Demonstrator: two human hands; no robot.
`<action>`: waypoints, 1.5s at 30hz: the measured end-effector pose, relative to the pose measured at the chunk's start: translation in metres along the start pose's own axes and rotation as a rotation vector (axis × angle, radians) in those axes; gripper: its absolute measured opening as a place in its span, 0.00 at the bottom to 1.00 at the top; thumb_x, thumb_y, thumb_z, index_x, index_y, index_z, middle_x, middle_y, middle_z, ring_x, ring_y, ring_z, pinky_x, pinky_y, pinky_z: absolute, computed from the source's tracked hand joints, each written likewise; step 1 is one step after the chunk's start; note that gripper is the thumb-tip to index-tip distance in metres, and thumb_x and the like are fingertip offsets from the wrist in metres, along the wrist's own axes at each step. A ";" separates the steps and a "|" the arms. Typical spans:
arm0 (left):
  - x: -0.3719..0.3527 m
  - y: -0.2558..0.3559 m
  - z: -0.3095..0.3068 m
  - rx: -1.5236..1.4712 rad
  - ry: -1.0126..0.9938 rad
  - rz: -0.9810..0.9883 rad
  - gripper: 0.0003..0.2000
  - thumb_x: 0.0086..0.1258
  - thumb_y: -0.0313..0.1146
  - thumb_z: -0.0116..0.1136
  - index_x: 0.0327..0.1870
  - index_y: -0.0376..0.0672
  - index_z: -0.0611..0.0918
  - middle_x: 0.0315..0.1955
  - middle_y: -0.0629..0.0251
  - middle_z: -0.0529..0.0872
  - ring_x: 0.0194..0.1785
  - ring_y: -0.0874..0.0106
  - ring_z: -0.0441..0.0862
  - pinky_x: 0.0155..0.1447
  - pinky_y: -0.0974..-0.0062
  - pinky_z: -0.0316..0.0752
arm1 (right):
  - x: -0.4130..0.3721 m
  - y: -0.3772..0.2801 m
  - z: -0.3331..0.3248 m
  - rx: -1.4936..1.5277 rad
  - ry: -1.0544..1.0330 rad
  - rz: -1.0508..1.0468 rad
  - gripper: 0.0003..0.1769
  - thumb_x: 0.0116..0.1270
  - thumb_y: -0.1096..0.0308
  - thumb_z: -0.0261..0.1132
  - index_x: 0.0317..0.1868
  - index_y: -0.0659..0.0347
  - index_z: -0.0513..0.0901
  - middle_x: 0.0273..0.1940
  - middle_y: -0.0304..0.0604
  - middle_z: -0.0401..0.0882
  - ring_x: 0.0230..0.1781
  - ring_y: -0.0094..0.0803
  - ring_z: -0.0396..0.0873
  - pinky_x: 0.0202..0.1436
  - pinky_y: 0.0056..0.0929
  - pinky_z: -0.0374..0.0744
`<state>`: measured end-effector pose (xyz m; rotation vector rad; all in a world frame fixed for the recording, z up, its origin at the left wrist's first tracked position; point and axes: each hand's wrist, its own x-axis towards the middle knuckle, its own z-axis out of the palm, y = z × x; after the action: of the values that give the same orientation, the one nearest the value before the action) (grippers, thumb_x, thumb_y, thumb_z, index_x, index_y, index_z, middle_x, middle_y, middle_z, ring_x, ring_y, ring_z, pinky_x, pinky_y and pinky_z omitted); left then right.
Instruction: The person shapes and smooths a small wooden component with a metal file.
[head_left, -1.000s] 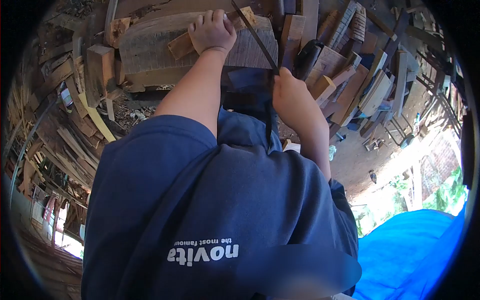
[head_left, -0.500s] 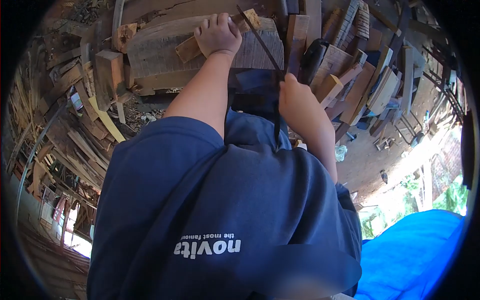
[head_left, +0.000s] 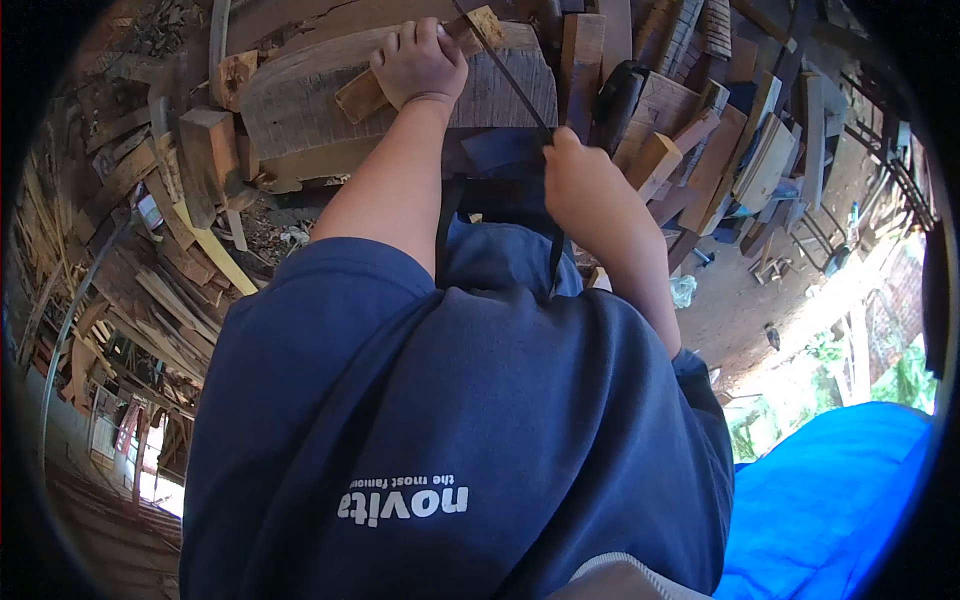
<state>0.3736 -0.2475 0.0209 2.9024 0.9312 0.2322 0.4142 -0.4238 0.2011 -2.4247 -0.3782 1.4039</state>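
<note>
My left hand [head_left: 420,66] is closed over a short wooden block [head_left: 361,97], pressing it on a thick grey weathered beam [head_left: 300,105]. The block lies at a slant, its pale end showing beyond my fingers. A thin, dark saw blade [head_left: 508,73] runs across the block near that end, to the right of my left hand. My right hand [head_left: 590,185] is wrapped round the saw's near end, and its handle is hidden inside the fist. Whether the blade has cut into the wood is too small to tell.
Stacked timber offcuts [head_left: 715,160] crowd the right side, beside a black object [head_left: 620,105] near my right hand. An upright post [head_left: 207,150] and long scrap strips [head_left: 150,290] are at left. A blue sheet [head_left: 830,500] shows at lower right.
My right hand and the saw have shifted slightly toward the upper left relative to the block. The whole view has also moved a little; my left hand keeps its hold.
</note>
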 end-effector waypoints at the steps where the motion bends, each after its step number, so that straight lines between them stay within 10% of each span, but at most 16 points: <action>1: 0.000 -0.001 0.002 -0.002 -0.003 -0.006 0.09 0.68 0.41 0.49 0.42 0.54 0.82 0.40 0.71 0.84 0.49 0.64 0.79 0.53 0.57 0.68 | -0.005 -0.002 -0.003 0.003 -0.024 0.038 0.13 0.75 0.65 0.50 0.43 0.69 0.73 0.38 0.70 0.81 0.43 0.66 0.80 0.48 0.57 0.77; 8: 0.000 -0.001 0.006 -0.009 0.097 0.024 0.06 0.64 0.41 0.54 0.35 0.53 0.80 0.35 0.72 0.82 0.43 0.65 0.79 0.49 0.58 0.67 | 0.095 0.015 0.041 -0.112 0.092 -0.186 0.11 0.69 0.69 0.51 0.46 0.67 0.74 0.42 0.69 0.82 0.47 0.64 0.82 0.52 0.56 0.79; 14: 0.001 -0.001 0.006 -0.015 0.083 0.022 0.06 0.64 0.41 0.53 0.36 0.54 0.80 0.36 0.72 0.82 0.44 0.65 0.79 0.50 0.58 0.67 | -0.012 -0.005 -0.012 -0.022 -0.049 0.090 0.15 0.76 0.63 0.50 0.45 0.70 0.74 0.38 0.69 0.82 0.42 0.65 0.81 0.48 0.57 0.78; 31: -0.001 -0.003 0.004 -0.016 0.076 0.021 0.06 0.65 0.41 0.54 0.36 0.54 0.81 0.35 0.73 0.82 0.43 0.66 0.79 0.49 0.60 0.67 | -0.015 -0.008 -0.009 -0.059 -0.004 0.093 0.15 0.76 0.64 0.50 0.41 0.71 0.74 0.36 0.70 0.81 0.41 0.67 0.80 0.46 0.58 0.76; 41: 0.000 -0.002 0.003 -0.026 0.073 0.006 0.06 0.64 0.42 0.55 0.36 0.54 0.81 0.36 0.73 0.82 0.44 0.67 0.80 0.51 0.59 0.68 | -0.002 -0.020 -0.042 -0.445 -0.063 -0.384 0.15 0.75 0.64 0.50 0.43 0.70 0.75 0.35 0.63 0.82 0.41 0.59 0.82 0.47 0.50 0.79; 45: -0.001 -0.003 0.002 -0.041 0.062 0.006 0.07 0.63 0.43 0.56 0.37 0.54 0.80 0.37 0.73 0.82 0.44 0.67 0.80 0.52 0.60 0.69 | -0.015 -0.024 -0.039 -0.330 -0.048 -0.231 0.16 0.76 0.63 0.48 0.42 0.70 0.74 0.31 0.60 0.82 0.28 0.53 0.83 0.31 0.47 0.80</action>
<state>0.3714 -0.2453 0.0184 2.8760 0.9160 0.3401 0.4389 -0.4127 0.2407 -2.4965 -0.9360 1.3890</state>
